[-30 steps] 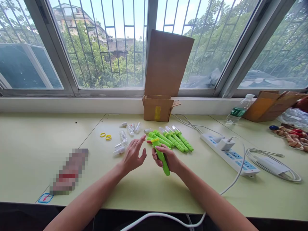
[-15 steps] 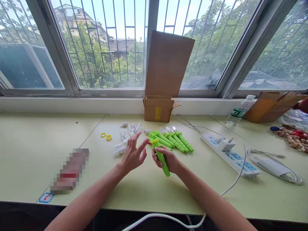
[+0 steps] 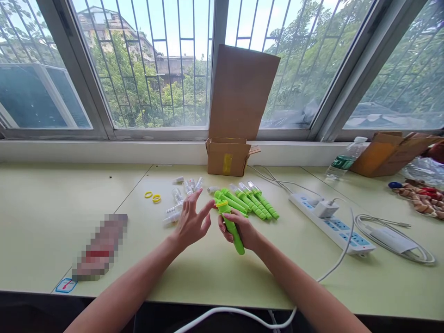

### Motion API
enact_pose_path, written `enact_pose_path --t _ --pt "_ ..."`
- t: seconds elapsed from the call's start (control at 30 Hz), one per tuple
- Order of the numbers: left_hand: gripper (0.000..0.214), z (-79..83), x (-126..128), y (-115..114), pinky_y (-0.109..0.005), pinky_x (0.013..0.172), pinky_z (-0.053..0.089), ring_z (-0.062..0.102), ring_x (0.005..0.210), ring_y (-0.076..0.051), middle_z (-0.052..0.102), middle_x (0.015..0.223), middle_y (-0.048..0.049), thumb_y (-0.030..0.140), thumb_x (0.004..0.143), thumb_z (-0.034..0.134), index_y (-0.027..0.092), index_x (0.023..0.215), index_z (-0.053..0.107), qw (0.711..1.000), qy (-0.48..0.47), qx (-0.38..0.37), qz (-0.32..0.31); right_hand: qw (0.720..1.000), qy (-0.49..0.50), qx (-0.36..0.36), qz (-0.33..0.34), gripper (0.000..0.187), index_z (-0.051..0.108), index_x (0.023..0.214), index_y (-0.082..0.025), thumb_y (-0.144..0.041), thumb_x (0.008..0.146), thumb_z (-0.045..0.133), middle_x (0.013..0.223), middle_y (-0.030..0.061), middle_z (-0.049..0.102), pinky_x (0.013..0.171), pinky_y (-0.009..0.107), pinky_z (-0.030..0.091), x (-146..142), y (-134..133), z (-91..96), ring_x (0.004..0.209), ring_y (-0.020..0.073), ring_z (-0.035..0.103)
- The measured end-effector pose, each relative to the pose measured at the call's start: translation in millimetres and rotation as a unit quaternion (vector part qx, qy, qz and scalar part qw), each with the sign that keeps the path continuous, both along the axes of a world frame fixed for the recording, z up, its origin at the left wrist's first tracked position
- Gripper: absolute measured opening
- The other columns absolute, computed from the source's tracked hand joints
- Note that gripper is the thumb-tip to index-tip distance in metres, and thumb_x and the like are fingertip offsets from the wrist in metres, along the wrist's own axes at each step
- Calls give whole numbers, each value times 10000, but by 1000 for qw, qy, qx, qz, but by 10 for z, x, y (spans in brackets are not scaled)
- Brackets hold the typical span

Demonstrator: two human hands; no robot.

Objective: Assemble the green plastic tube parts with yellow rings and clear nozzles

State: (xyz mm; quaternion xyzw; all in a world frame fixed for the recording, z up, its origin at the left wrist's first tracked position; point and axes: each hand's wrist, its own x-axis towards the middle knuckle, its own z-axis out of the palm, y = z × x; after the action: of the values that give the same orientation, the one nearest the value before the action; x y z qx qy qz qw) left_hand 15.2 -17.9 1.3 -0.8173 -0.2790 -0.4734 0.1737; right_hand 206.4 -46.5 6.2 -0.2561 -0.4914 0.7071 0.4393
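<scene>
One power strip (image 3: 331,225) right of green handles (image 3: 268,204), box (image 3: 226,158) behind

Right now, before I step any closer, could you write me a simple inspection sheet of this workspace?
Surface: pale green tabletop with thin dark seams.
Job's things: held green handle with a yellow ring at its top; other green handles, three with clear tops; loose clear parts; loose yellow rings.
Clutter: blurred-out object, bottle, cardboard box.
Hands: right hand grips the handle; left hand holds nothing visible, index fingertip near the ring, contact unclear.
Cables: power strip with a white plug; coiled white lead; thick white cable at the front.
Surroundings: barred windows, trees outside.
Other people: nothing seen.
</scene>
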Motion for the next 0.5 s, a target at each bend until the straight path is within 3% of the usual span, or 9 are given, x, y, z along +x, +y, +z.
enact_pose_path --t 0.23,0.5 --pt "798 -5 -2 -7 -531 992 399 331 1329 -341 232 1450 -184 173 817 581 287 1470 136 1000 -13 -12 -12 1000 27 -4 9 285 576 1075 -180 -373 889 479 659 5 564 423 240 376 -68 -46 41 440 108 472" --pt "685 66 5 -92 -500 999 396 373 1295 -317 370 1377 -181 263 862 544 214 1456 207 998 15 -58 -27 994 36 -68 77 413 582 1073 -193 -509 898 381 517 -58 434 337 209 197 -17 -28 9 327 74 292"
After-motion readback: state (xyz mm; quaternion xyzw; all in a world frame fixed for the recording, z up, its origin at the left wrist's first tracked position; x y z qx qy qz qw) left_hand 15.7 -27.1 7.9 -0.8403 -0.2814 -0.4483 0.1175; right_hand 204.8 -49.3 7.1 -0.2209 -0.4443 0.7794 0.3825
